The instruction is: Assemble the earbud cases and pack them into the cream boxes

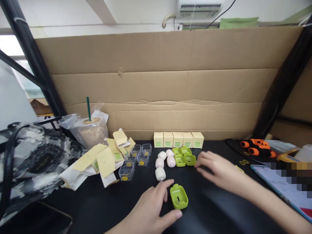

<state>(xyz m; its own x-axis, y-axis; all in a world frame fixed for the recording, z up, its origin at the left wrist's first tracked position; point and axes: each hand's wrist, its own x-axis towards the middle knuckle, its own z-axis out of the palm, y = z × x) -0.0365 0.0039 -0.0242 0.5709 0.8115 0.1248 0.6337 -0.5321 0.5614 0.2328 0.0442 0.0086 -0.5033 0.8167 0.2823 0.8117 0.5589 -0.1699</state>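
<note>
A small lime-green case [179,197], shaped like a shallow tray with a slot in its floor, lies on the black table. My left hand [154,204] is beside it, thumb and fingers apart on its left side, not closed round it. Farther back, several more lime-green cases [180,160] sit in a cluster. My right hand [211,165] is at their right edge, fingers loosely spread; nothing shows in it, and I cannot tell whether it touches the nearest case. Several rounded white pieces [160,174] stand left of the cluster.
Several cream boxes [168,140] line the cardboard wall [156,84]. To the left are clear plastic cups [126,171], opened cartons [106,162], a bagged drink [91,133] and a patterned bag [46,162]. An orange toy car [258,148] and a phone [280,185] lie right.
</note>
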